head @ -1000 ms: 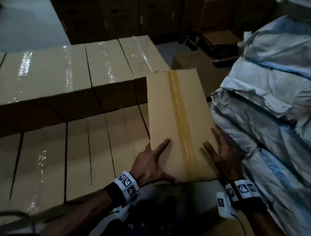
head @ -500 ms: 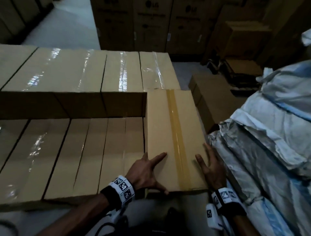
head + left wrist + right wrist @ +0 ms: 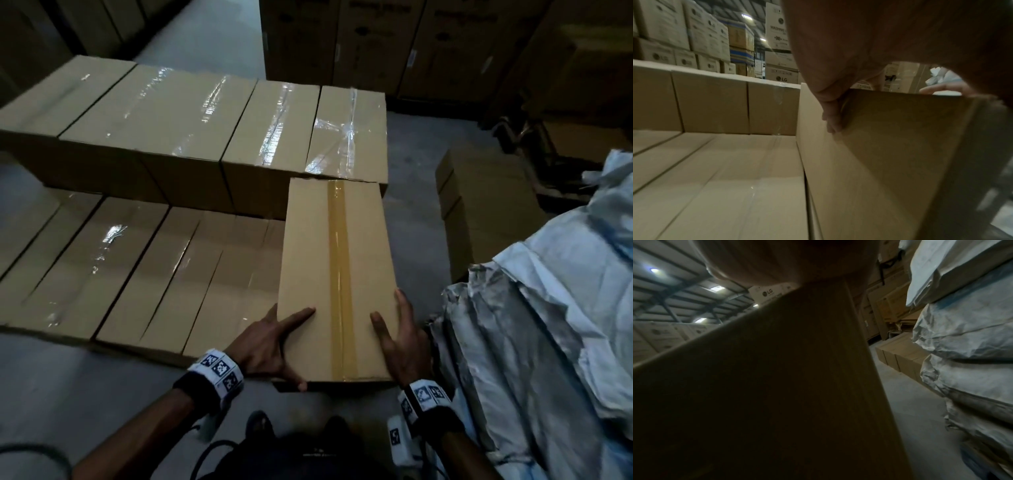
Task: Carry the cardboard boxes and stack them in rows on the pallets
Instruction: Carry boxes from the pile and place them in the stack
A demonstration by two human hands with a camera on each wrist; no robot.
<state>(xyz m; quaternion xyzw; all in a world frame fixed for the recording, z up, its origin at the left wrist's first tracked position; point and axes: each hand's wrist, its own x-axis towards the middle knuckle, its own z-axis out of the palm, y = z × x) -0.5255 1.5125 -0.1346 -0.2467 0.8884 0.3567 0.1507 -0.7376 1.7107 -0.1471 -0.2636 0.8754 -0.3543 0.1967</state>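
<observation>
A long cardboard box (image 3: 308, 274) with a brown tape strip down its top sits at the right end of the low front row of boxes (image 3: 137, 274). Its far end meets the taller back row (image 3: 205, 126). My left hand (image 3: 270, 346) grips its near left corner, with one finger on top and the rest round the side. My right hand (image 3: 404, 339) holds the near right corner, thumb on top. In the left wrist view my fingers (image 3: 831, 116) press the box's left side (image 3: 890, 146). The right wrist view is mostly filled by the box's dark side (image 3: 797, 386).
A pile of grey-white sacks (image 3: 548, 325) stands close on the right. A short stack of small boxes (image 3: 479, 212) sits on the concrete floor beyond it. Tall appliance cartons (image 3: 376, 41) line the back. My feet (image 3: 260, 425) are at the box's near end.
The box has come down and forward from a raised tilt until its far end meets the back row. Both hands stayed on its near corners.
</observation>
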